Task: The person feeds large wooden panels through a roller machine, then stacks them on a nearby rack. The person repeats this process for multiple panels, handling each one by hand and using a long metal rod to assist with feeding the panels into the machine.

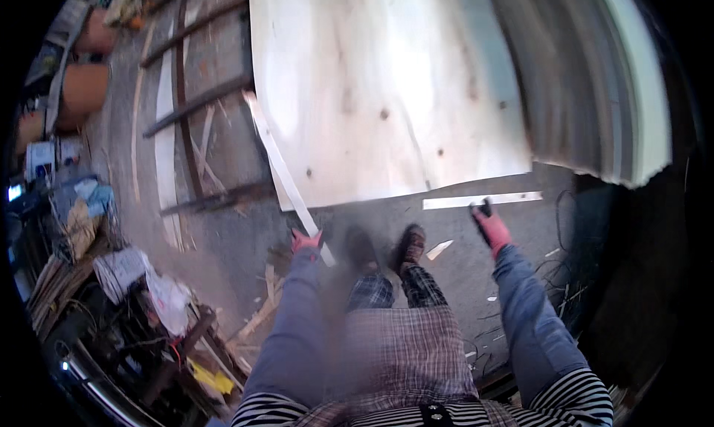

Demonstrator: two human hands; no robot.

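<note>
My left hand (305, 240), in a pink glove, is closed around the lower part of a long pale wood veneer strip (280, 164). That strip runs up and left along the edge of a large veneer sheet (349, 129). On the right, my right hand (492, 229), in a pink and black glove, reaches forward. Its dark fingertips overlap a second, shorter veneer strip (446, 202) and seem to pinch it. This strip lies crosswise just in front of the sheet's near edge. Some finger detail is too small to make out.
A dark metal frame with bars (204, 103) stands left of the sheet. At the far right rises a stack of sheets (595, 77). Wood scraps (439, 249) litter the concrete floor, and cluttered cloths, plastic (167, 300) and machinery line the left side.
</note>
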